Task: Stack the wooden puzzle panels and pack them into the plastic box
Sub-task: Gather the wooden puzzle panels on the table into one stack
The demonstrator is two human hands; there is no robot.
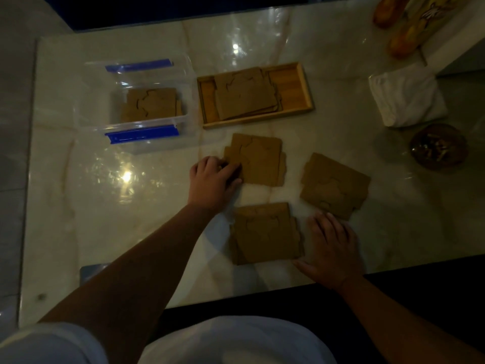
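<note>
Three small stacks of brown wooden puzzle panels lie on the marble table: a middle stack [259,160], a near stack [265,232] and a right stack [334,185]. My left hand [212,179] grips the left edge of the middle stack. My right hand [330,245] lies flat with spread fingers against the near stack's right edge, its fingertips touching the right stack. A clear plastic box [126,101] with blue latches stands at the left and holds several panels [152,103]. More panels [246,93] rest in a wooden tray [294,88].
A folded white cloth [406,95] lies at the right, with a round brown bowl [438,145] just in front of it. Orange and yellow objects [404,22] sit at the far right corner. The table's near edge runs right under my right wrist.
</note>
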